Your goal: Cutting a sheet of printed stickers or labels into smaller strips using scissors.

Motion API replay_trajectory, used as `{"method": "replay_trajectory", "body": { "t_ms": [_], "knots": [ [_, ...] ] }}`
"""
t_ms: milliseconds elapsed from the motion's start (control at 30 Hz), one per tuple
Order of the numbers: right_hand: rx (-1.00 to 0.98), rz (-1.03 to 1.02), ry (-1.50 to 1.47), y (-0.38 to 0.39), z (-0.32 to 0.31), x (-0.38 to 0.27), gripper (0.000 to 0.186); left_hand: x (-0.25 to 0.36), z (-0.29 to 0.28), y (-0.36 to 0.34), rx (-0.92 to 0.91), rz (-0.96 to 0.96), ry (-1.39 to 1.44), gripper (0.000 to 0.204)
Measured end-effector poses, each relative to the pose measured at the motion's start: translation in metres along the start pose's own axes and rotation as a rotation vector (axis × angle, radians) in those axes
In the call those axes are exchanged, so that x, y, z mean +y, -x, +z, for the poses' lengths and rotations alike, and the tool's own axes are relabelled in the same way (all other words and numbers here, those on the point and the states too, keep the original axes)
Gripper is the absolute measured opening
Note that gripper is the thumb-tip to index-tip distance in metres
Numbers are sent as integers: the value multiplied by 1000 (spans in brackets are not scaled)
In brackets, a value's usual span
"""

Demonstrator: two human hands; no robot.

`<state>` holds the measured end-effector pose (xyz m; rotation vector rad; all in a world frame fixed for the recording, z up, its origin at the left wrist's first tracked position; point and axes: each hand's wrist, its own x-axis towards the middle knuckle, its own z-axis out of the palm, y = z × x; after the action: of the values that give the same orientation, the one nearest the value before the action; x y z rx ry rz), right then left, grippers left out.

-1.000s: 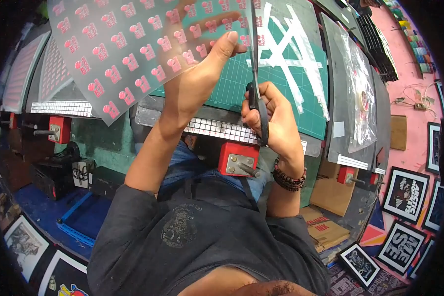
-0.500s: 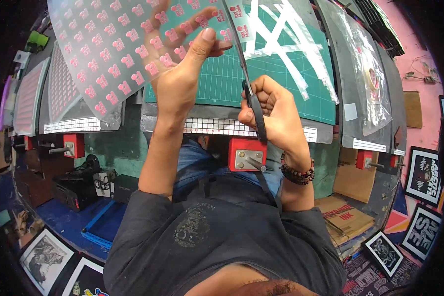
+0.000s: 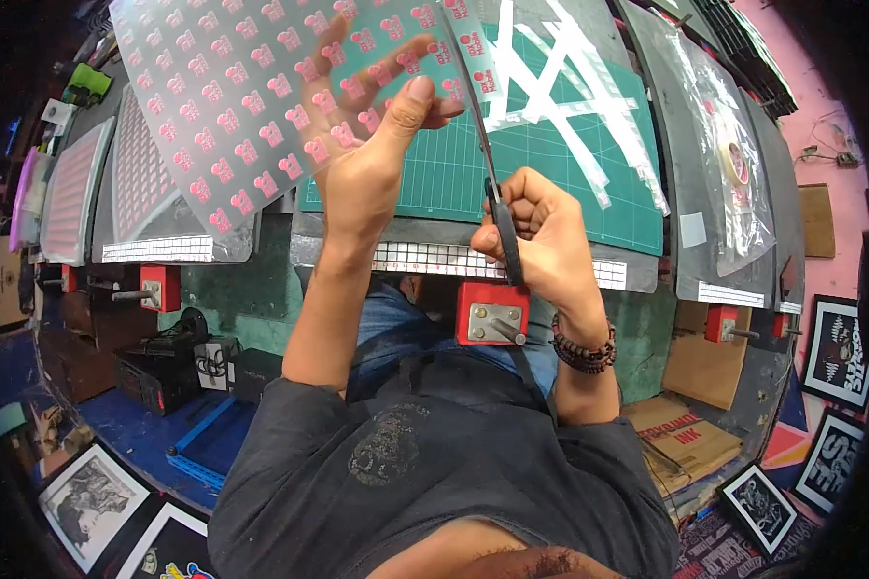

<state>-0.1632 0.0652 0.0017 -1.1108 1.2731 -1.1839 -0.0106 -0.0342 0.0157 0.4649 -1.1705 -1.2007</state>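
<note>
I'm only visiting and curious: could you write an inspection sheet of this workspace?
Surface: green mat with fine lines, on a dark board.
Job's things: see-through sheet with pink prints; black-handled scissors, blades near its right edge.
Clutter: pale strips lying crossed on the mat; clear plastic bag on the board to the right.
Hands: left hand holds the sheet; right hand holds the scissors.
Cables: thin cords by the pink wall.
Surroundings: framed pictures on both sides; cardboard lower right.
</note>
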Motion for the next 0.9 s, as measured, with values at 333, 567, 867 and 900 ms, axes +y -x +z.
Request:
{"method": "replay_trajectory", "body": {
  "t_ms": [333, 567, 867, 900],
  "knots": [
    [-10, -5, -48, -1, 1, 0, 38, 5, 2, 1, 7, -42, -12, 69],
    [7, -29, -40, -6, 2, -10, 41, 8, 0, 1, -39, -70, 13, 69],
    [40, -7, -38, -5, 3, -10, 37, 9, 1, 2, -30, -81, 29, 69],
    [41, 4, -45, -5, 2, -9, 36, 10, 1, 2, -34, -77, 31, 69]
  ]
}}
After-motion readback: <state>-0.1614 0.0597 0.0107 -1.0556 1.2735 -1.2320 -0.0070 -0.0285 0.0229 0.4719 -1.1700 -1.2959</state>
